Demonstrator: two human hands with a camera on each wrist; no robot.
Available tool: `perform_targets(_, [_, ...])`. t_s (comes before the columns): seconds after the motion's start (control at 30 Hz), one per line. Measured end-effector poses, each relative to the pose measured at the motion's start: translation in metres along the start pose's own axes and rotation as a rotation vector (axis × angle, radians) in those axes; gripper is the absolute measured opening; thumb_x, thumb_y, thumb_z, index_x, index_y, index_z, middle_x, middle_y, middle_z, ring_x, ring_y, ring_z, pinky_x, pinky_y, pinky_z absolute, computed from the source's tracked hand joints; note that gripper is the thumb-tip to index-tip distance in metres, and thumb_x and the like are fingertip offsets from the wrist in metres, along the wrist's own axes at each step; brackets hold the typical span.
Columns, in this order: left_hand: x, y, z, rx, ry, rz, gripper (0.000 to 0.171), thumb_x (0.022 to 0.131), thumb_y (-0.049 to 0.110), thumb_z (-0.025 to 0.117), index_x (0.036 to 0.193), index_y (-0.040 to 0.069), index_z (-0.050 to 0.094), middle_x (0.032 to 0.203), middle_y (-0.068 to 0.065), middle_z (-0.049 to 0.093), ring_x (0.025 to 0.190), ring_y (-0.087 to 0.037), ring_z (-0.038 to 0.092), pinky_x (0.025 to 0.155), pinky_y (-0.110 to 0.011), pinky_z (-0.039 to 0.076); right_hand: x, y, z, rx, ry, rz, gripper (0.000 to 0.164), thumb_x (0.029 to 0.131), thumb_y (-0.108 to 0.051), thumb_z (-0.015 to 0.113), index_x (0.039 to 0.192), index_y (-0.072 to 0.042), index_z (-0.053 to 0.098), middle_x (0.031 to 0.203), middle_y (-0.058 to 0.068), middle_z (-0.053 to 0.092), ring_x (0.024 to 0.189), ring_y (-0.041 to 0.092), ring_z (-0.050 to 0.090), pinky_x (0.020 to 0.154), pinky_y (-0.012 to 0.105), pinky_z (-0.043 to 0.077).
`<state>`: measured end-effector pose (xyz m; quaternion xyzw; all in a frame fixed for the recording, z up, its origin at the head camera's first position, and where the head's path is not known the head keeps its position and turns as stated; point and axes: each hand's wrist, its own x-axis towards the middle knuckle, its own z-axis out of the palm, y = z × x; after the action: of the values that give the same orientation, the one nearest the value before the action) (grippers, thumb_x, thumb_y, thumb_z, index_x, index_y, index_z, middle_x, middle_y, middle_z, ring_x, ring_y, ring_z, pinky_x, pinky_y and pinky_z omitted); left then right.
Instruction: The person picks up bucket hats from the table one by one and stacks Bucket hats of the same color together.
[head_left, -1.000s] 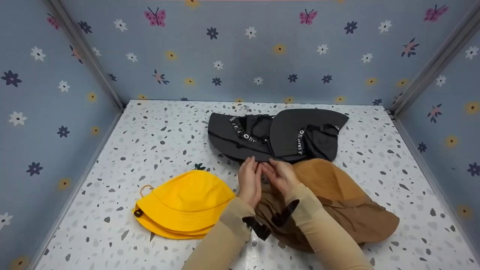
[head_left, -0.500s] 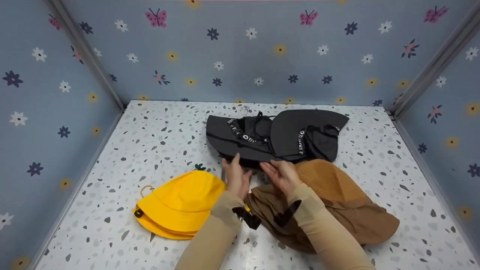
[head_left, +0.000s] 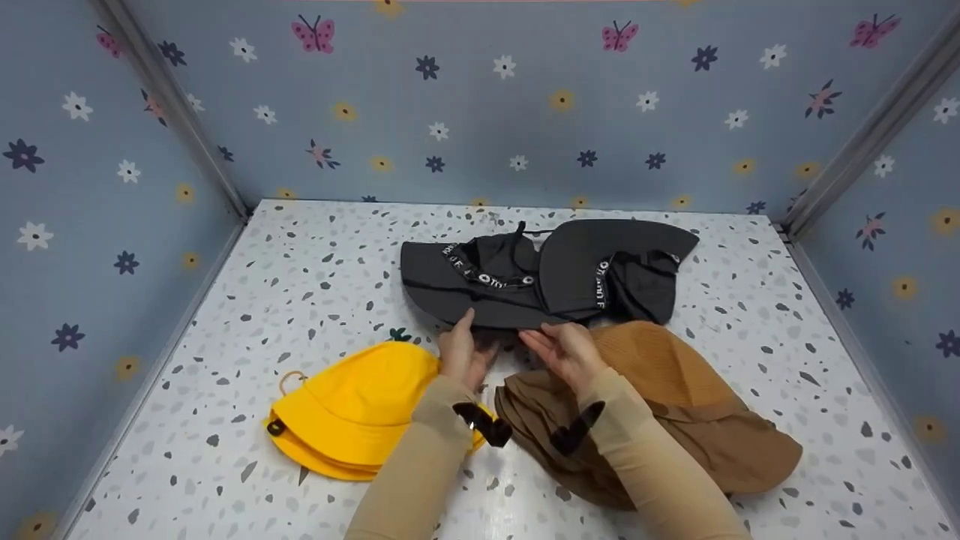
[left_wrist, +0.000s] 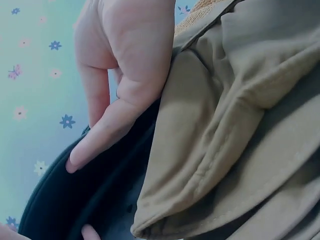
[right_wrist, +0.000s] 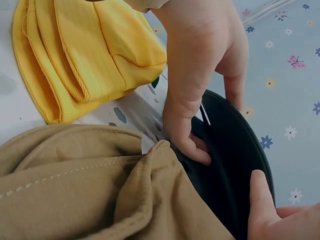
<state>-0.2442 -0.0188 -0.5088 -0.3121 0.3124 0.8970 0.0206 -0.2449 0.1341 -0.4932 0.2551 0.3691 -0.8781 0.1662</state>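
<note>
A dark grey brimmed hat (head_left: 480,296) with a white-lettered band lies at the back middle of the table. My left hand (head_left: 461,356) holds its near brim, thumb on top and fingers underneath. A little to the right, my right hand (head_left: 562,351) pinches the same brim, its thumb and fingers on opposite faces. In the right wrist view my left hand (right_wrist: 200,65) has fingertips on the dark underside (right_wrist: 225,170). The left wrist view shows my right hand (left_wrist: 125,65) with one finger along that underside. A second dark grey hat (head_left: 581,266) overlaps this one on the right.
A folded yellow bucket hat (head_left: 367,405) lies front left, close to my left forearm. Brown hats (head_left: 720,442) with a tan woven crown (head_left: 660,360) lie under and beside my right forearm. Patterned blue walls (head_left: 480,97) enclose the speckled table (head_left: 300,270) at back and sides.
My left hand has moved left along the brim, away from my right hand, which has barely shifted. The held hat has slid left and nearer; the second grey hat stays put.
</note>
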Motion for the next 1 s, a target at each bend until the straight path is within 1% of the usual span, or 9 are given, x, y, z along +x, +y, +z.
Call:
perform_targets(0.1, [0.001,-0.001,-0.002,0.015,-0.043,-0.041,0.071,0.103,0.012,0.05,0.158,0.008,0.006,0.156,-0.018,0.03,0.135,-0.034,0.041,0.109,-0.056,0.041,0.0,0.0,0.0,-0.035,0.003,0.008,0.064,0.103,0.004,0.032,0.158,-0.004,0.0,0.155,0.035,0.025,0.142,0.04,0.037,0.11,0.037,0.042])
perform_targets(0.2, [0.001,-0.002,-0.002,0.036,-0.068,-0.064,0.071,0.104,0.01,0.047,0.159,0.009,0.002,0.158,-0.018,0.027,0.135,-0.033,0.042,0.106,-0.054,0.045,0.001,0.001,0.0,-0.064,0.014,0.002,0.06,0.103,0.003,0.033,0.157,0.0,0.007,0.153,0.032,0.032,0.14,0.038,0.04,0.109,0.036,0.044])
perform_targets(0.27, [0.001,-0.002,-0.002,0.046,-0.064,-0.067,0.073,0.104,0.01,0.047,0.159,0.012,-0.001,0.158,-0.017,0.027,0.13,-0.031,0.045,0.099,-0.049,0.051,0.002,0.001,0.0,-0.072,0.034,-0.01,0.056,0.103,0.003,0.035,0.155,0.002,0.015,0.147,0.032,0.038,0.137,0.036,0.044,0.108,0.036,0.044])
perform_targets(0.37, [0.001,-0.003,-0.003,0.05,-0.043,-0.071,0.074,0.104,0.01,0.047,0.159,0.015,-0.002,0.154,-0.017,0.031,0.109,-0.026,0.049,0.078,-0.037,0.055,0.003,0.002,0.001,-0.057,0.06,-0.041,0.053,0.101,0.004,0.039,0.152,0.006,0.023,0.141,0.027,0.042,0.135,0.034,0.045,0.111,0.037,0.042])
perform_targets(0.5, [0.0,-0.005,-0.005,0.032,-0.026,-0.076,0.078,0.104,0.01,0.047,0.159,0.02,-0.007,0.148,-0.016,0.032,0.087,-0.02,0.044,0.061,-0.027,0.05,0.004,0.0,0.002,0.01,0.075,-0.083,0.06,0.1,0.006,0.04,0.155,0.005,0.015,0.153,0.025,0.028,0.144,0.032,0.032,0.119,0.038,0.032])
perform_targets(0.63, [-0.001,-0.008,-0.006,0.012,-0.02,-0.067,0.082,0.104,0.01,0.046,0.159,0.024,-0.013,0.146,-0.015,0.032,0.086,-0.019,0.043,0.059,-0.026,0.049,0.005,-0.006,0.001,0.064,0.102,-0.104,0.069,0.1,0.004,0.04,0.158,-0.003,0.004,0.164,0.018,0.009,0.152,0.029,0.016,0.123,0.035,0.023])
perform_targets(0.77, [0.0,-0.01,-0.006,0.019,-0.008,-0.066,0.079,0.104,0.011,0.045,0.159,0.026,-0.01,0.13,-0.013,0.039,0.08,-0.018,0.042,0.058,-0.024,0.047,0.005,-0.013,-0.002,0.08,0.175,-0.128,0.073,0.1,0.002,0.041,0.159,-0.01,-0.001,0.167,0.01,-0.001,0.154,0.023,0.006,0.124,0.031,0.017])
perform_targets(0.9, [0.001,-0.011,-0.007,0.014,-0.001,-0.067,0.08,0.104,0.009,0.044,0.159,0.027,-0.013,0.14,-0.015,0.035,0.089,-0.02,0.044,0.058,-0.025,0.048,0.003,-0.019,-0.005,0.068,0.194,-0.163,0.076,0.101,0.001,0.04,0.16,-0.017,-0.005,0.167,0.004,-0.008,0.154,0.018,-0.004,0.125,0.03,0.01])
perform_targets(1.0, [0.002,-0.012,-0.008,0.011,-0.002,-0.051,0.076,0.104,0.007,0.044,0.16,0.024,-0.006,0.152,-0.017,0.027,0.104,-0.024,0.043,0.058,-0.026,0.049,0.003,-0.022,-0.006,0.057,0.174,-0.181,0.076,0.101,0.002,0.038,0.16,-0.02,-0.005,0.167,0.002,-0.007,0.154,0.016,-0.004,0.125,0.029,0.006])
